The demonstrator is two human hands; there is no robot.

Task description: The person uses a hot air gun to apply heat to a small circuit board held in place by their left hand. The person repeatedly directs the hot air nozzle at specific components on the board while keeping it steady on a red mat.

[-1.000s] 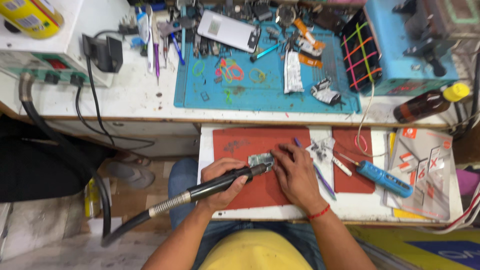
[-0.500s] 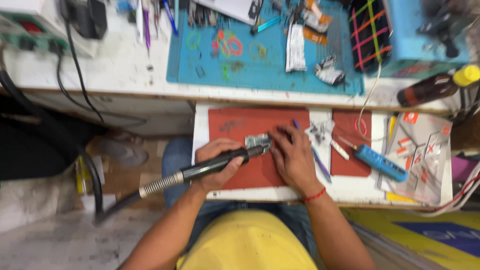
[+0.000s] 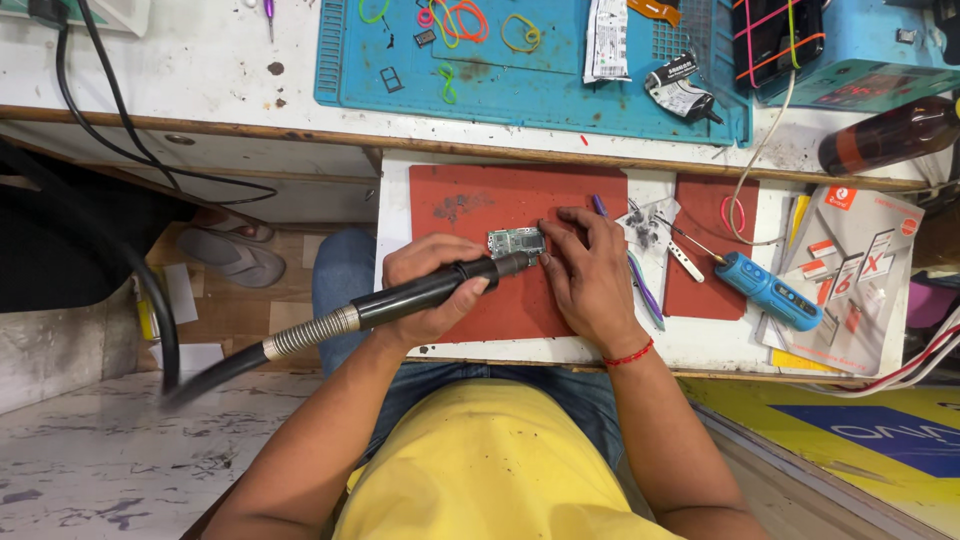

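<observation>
Head view, landmark: the red mat on the small white work board; all places below are given relative to it.
Circuit board: a small greenish circuit board lies flat on the red mat, near the mat's middle and a little toward its far edge; its long axis runs left to right.
Left hand: the left hand is clenched around the black handpiece, over the near left part of the mat; the handpiece's long axis goes from lower left up to the right, and its metal nozzle touches the board's near right corner, or is just above it.
Hose: a ribbed hose leaves the handpiece to the left, off the mat.
Right hand: the right hand rests on the mat's right part, fingers spread and loose, fingertips pressing just beside the board's right end; it grasps nothing.
Key relation: the board lies left of the right fingertips and beyond the left knuckles; both hands are close, the right one nearer.
Off the mat: a blue screwdriver lies to its right, well apart.
</observation>
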